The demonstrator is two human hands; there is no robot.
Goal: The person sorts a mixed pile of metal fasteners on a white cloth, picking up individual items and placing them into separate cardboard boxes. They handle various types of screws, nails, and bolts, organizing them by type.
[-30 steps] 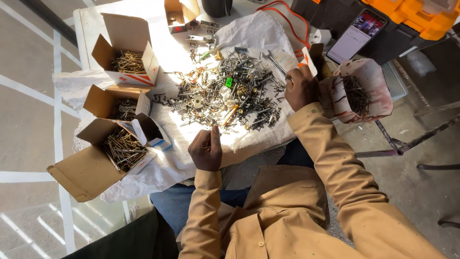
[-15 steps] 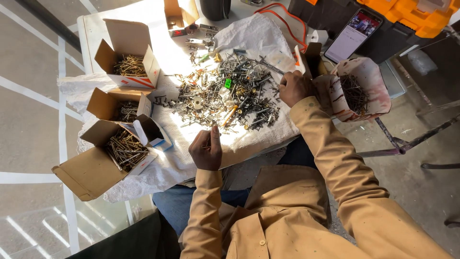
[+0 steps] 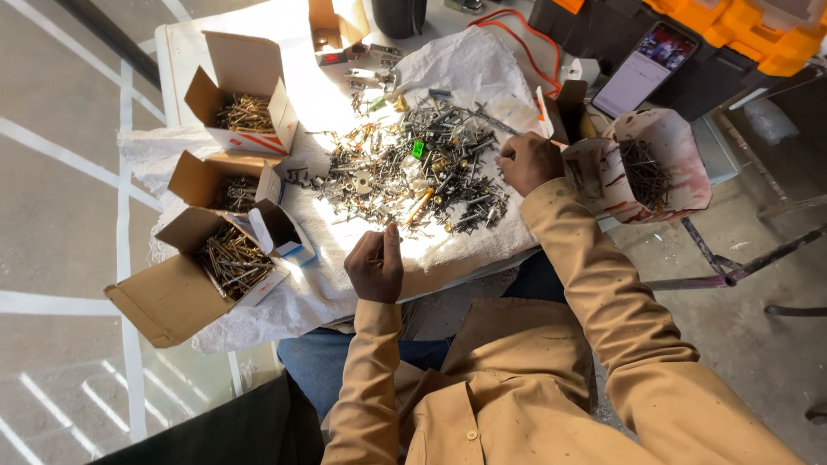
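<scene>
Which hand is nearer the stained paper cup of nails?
The right hand. It sits at the pile's edge right beside the stained paper cup. The left hand is well off to the cup's left, at the near table edge.

1. The left hand (image 3: pixel 376 265) is closed, fingertips pinching something small at the near edge of the pile of mixed screws (image 3: pixel 413 172).
2. The right hand (image 3: pixel 527 162) rests curled on the pile's right side.
3. Just right of its fingers stands a stained paper cup of nails (image 3: pixel 646 168).
4. Left of the left fingers lies an open cardboard box of screws (image 3: pixel 220 263).
</scene>
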